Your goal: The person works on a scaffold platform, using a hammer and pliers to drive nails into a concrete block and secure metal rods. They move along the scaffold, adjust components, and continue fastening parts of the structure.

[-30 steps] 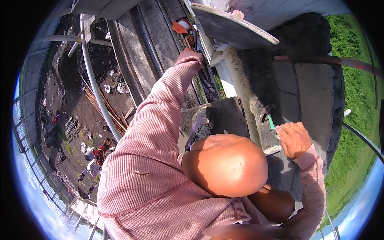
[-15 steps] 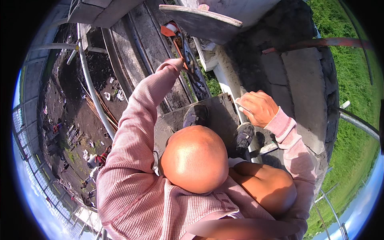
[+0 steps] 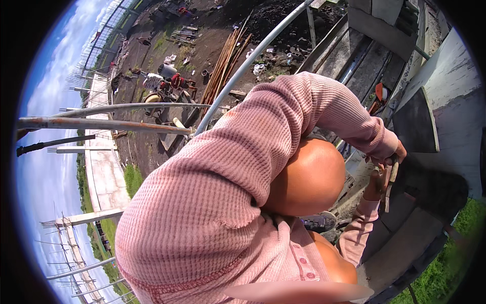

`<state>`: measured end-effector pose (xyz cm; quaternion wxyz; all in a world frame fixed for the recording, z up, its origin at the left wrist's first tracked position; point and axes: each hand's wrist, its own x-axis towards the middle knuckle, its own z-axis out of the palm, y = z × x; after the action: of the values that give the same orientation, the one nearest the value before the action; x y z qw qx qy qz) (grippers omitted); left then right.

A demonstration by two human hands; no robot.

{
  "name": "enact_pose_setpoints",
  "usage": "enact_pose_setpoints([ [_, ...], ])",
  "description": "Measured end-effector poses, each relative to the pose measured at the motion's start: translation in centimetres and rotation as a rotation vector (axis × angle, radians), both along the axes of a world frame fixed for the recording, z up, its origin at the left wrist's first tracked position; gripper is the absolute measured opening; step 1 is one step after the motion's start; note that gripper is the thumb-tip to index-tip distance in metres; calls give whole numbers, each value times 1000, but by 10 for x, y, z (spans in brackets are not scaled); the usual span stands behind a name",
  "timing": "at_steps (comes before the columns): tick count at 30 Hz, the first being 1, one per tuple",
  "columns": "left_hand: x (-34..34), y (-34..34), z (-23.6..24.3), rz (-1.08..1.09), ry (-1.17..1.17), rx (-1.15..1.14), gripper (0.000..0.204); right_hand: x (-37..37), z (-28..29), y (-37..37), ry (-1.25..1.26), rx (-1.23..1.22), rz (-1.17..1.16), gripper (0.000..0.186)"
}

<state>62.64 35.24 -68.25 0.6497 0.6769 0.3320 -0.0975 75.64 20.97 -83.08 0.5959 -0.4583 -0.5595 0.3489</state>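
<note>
The slim, strip-like tan-and-grey tool is gripped near its upper end by the left hand, whose fingers are curled round it. The bare right hand is held just beside it; whether the tool is also pinched there cannot be told. For good control, the grip should be kept firm but the wrists loose, and knocks against the flat blackish board beside the pale wall should be avoided. Since the pink ribbed left sleeve is stretched past the raised bare knee, a steady footing would be advised.

Compared with the earlier frame, the left hand has been brought away from the orange-and-white object by the weathered grey planks and across to the right hand, the two having been well apart. The view has been swung round, so that more littered dark ground and cloudy sky are taken in
</note>
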Motion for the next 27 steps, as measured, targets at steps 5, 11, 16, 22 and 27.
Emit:
enact_pose_setpoints([
  [5, 50, -23, 2, -28, -95, -231, 19, 32, 8, -45, 349, -98, -198, 38],
  [11, 79, -30, -81, 62, -157, -464, 23, 45, 22, -123, 116, -191, -560, 48],
  [16, 96, -52, -124, 126, -69, -721, 23, 51, 44, -174, 171, -319, -360, 37],
  [22, 114, -60, -72, -112, 169, -396, 38, 18, 48, -173, 302, -499, -517, 26],
  [27, 118, -52, -40, -129, 123, -442, 59, 22, 46, -164, 82, -468, -535, 28],
])
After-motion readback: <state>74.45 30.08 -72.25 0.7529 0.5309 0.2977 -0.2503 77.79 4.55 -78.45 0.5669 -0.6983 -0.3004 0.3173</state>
